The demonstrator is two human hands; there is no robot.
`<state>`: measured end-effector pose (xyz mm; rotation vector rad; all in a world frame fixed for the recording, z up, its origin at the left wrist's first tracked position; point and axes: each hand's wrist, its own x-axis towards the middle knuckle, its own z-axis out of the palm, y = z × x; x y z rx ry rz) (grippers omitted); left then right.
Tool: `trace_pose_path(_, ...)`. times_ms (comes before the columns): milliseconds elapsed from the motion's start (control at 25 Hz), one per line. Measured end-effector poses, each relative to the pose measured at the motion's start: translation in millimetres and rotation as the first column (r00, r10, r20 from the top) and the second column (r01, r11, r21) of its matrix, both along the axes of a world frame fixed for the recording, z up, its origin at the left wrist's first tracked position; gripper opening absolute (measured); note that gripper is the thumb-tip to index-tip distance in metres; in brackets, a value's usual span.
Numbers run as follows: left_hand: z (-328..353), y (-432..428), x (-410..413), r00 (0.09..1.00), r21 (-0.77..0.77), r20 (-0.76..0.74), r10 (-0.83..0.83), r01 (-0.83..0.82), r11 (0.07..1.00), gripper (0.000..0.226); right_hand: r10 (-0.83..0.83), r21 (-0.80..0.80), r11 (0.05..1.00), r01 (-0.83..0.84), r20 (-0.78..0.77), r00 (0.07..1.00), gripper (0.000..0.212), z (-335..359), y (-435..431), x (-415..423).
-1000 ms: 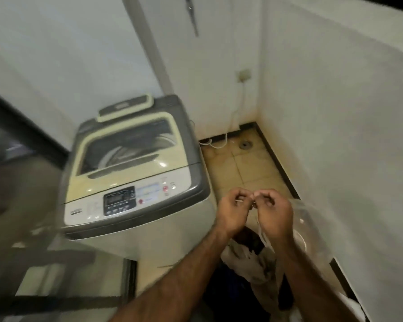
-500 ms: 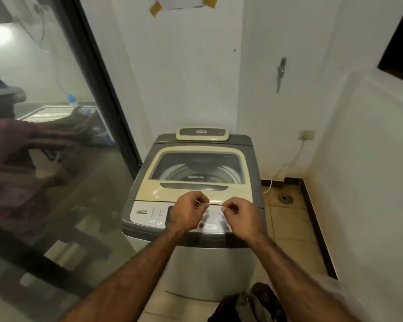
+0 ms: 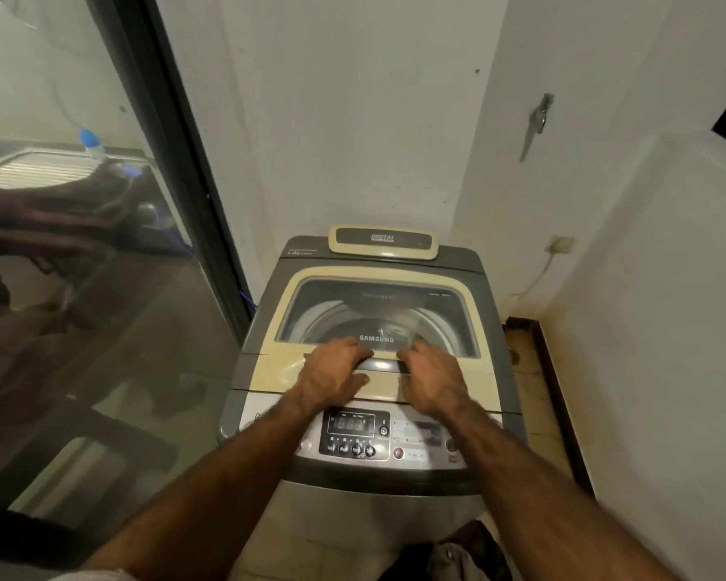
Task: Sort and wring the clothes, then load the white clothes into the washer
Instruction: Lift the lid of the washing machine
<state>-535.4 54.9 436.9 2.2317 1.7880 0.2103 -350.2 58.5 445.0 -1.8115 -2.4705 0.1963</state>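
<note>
The washer (image 3: pixel 374 371) fills the centre of my view, lid (image 3: pixel 378 325) down, the empty drum showing through its tinted window. A second ago I was looking down at my hands pinched together over the pile of clothes on the floor; now the view has swung up and both hands have travelled to the lid's front edge. I take that to mean the sorting is paused and the step in hand is opening the machine so the whites can go in.

My left hand (image 3: pixel 332 375) lies flat on the cream panel, fingers curled over the dark recessed handle (image 3: pixel 380 364) at centre frame. My right hand (image 3: pixel 430 377) sits just beside it on the same handle, fingers hooked forward. Both are loosely curled, gripping nothing but the handle lip; how firmly, I cannot tell through the motion blur.

Below the hands, the control panel (image 3: pixel 355 434) shows a lit display. The clothes (image 3: pixel 457 555) are well apart from the hands, a dark and pale heap on the floor at the bottom edge, right of centre, partly cut off. A glass door (image 3: pixel 80 287) takes up the left of the frame, and a wall socket (image 3: pixel 559 244) with its cord sits at the right.
</note>
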Motion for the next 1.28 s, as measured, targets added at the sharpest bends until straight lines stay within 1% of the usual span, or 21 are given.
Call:
trace_pose_path(80, 3.1, 10.1, -2.2, 1.0, -0.056, 0.007, -0.014, 0.014, 0.998, 0.028, -0.026, -0.057, 0.998, 0.024, -0.045, 0.999, 0.013, 1.7, 7.6, 1.0)
trace_pose_path(200, 11.0, 12.0, 0.6, 0.999, -0.127, 0.021, 0.037, -0.034, 0.991, 0.015, -0.04, -0.161, 0.987, 0.024, -0.094, 0.995, 0.011, 4.2, 11.8, 5.2)
trace_pose_path(280, 13.1, 9.5, 2.4, 0.998, -0.131, 0.029, 0.059, -0.054, 0.99, 0.016, -0.02, -0.172, 0.985, 0.003, -0.095, 0.995, 0.01, 8.9, 9.8, 7.1)
trace_pose_path(360, 18.4, 4.7, 2.5, 0.997, -0.087, 0.036, 0.071, -0.067, 0.994, 0.018, -0.012, -0.15, 0.989, -0.004, -0.11, 0.994, 0.01, 16.3, 5.3, 9.6)
trace_pose_path(480, 37.9, -1.1, 1.0, 0.996, 0.025, 0.064, 0.068, -0.07, 0.997, 0.018, 0.028, -0.071, 0.997, -0.037, -0.131, 0.991, 0.007, 35.5, -1.6, 12.8)
trace_pose_path(560, 56.9, -3.4, 0.9, 0.995, 0.122, 0.081, 0.054, -0.064, 0.99, 0.018, 0.037, -0.007, 0.999, -0.039, -0.153, 0.987, 0.009, 53.5, -2.2, 15.1)
trace_pose_path(680, 88.7, 3.1, 2.3, 0.994, 0.281, 0.088, 0.058, -0.081, 0.956, 0.019, 0.056, 0.159, 0.987, -0.035, -0.13, 0.99, 0.011, 82.7, 5.9, 15.5)
trace_pose_path(760, 107.3, 13.5, 4.1, 0.995, 0.345, 0.074, 0.067, -0.088, 0.935, 0.023, 0.052, 0.257, 0.966, -0.023, -0.105, 0.993, 0.012, 100.1, 14.8, 14.3)
trace_pose_path(840, 120.5, 23.5, 4.5, 0.996, 0.376, 0.058, 0.064, -0.081, 0.923, 0.024, 0.04, 0.312, 0.95, -0.012, -0.084, 0.996, 0.014, 111.2, 23.2, 11.4)
trace_pose_path(1000, 131.9, 43.6, 3.7, 0.997, 0.479, -0.024, 0.078, -0.057, 0.876, 0.021, -0.009, 0.391, 0.92, 0.032, -0.059, 0.998, 0.021, 121.4, 39.2, 5.4)
trace_pose_path(1160, 138.0, 66.5, 4.5, 0.995, 0.531, -0.037, 0.098, -0.063, 0.845, 0.019, -0.074, 0.43, 0.898, 0.092, -0.057, 0.996, 0.024, 128.8, 62.5, -3.2)
trace_pose_path(1280, 138.9, 86.3, 3.7, 0.995, 0.577, -0.054, 0.081, -0.035, 0.816, 0.021, -0.101, 0.443, 0.89, 0.114, -0.051, 0.994, 0.024, 133.9, 82.1, -7.6)
